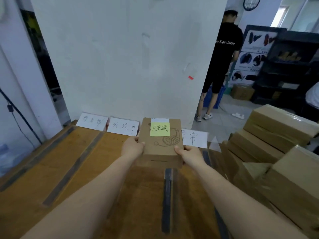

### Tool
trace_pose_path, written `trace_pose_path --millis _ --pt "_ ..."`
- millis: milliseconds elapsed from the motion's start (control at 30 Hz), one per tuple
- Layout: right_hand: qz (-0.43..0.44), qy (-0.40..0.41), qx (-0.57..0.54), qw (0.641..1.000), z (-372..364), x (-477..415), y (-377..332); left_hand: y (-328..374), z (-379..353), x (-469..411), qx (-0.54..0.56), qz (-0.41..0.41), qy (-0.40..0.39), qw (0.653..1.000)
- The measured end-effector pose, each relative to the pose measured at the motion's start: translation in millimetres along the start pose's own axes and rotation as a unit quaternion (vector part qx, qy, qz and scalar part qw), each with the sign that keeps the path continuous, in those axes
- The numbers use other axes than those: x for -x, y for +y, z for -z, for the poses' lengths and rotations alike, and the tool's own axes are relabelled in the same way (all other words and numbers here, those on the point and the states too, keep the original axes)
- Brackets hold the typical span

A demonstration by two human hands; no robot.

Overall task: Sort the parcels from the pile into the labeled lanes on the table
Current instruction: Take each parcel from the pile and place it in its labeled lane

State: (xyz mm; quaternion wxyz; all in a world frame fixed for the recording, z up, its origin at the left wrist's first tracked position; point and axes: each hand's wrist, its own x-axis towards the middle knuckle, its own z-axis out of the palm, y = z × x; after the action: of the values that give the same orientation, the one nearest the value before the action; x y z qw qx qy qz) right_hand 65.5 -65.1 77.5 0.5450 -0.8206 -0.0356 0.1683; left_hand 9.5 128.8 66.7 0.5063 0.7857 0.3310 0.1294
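A small cardboard box (pixel 161 145) sits between both hands at the far end of the wooden table (pixel 31 192), over the third lane from the left. The left hand (pixel 133 147) grasps its left edge, thumb on top. The right hand (pixel 189 155) grasps the near right corner the same way. Whether the box rests on the table or hangs just above it cannot be told. A yellow sticky note (pixel 160 129) with handwriting lies on its top, with a white label (pixel 160 120) just behind it and a line drawing of headphones beside it.

Dark tape strips (pixel 72 168) run along the table and split it into lanes; one strip (pixel 167 199) lies just in front of the box. White paper signs lean against the white wall (pixel 120 57) at the far edge: a first sign (pixel 93 120) on the left, a second sign (pixel 123 126) next to it, and another sign (pixel 195 138) to the right of the box. The box covers the spot between the second sign and the right one.

A pile of cardboard parcels (pixel 276 135) crowds the table's right side, close to the right forearm. Beyond the wall a person in black shirt and shorts (pixel 222 57) stands with their back turned, near a blue bin (pixel 214 97), a carton on the floor (pixel 241 92) and dark shelves (pixel 290 66).
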Motion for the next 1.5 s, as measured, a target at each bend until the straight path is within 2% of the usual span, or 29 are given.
trace_pose_path --millis 267,600,900,1200,1500 --pt "-0.044 0.045 -0.006 0.998 -42.6 -43.2 6.4 -14.4 -5.5 -59.0 -0.102 -0.002 -0.017 0.995" --pt "-0.084 0.082 0.079 0.990 -60.1 -86.7 20.9 -35.2 -32.4 -98.5 -0.184 -0.009 -0.047 0.982" --pt "-0.094 0.061 0.141 0.984 -72.2 -123.3 37.1 -43.1 -53.0 -111.8 -0.264 -0.029 -0.052 0.963" --pt "-0.124 0.019 0.167 0.978 -86.6 -145.0 52.5 -52.2 -67.1 -121.5 -0.291 -0.012 -0.065 0.954" --pt "-0.129 0.007 0.187 0.974 -99.0 -153.6 64.4 -59.4 -81.9 -124.5 -0.345 0.024 -0.109 0.932"
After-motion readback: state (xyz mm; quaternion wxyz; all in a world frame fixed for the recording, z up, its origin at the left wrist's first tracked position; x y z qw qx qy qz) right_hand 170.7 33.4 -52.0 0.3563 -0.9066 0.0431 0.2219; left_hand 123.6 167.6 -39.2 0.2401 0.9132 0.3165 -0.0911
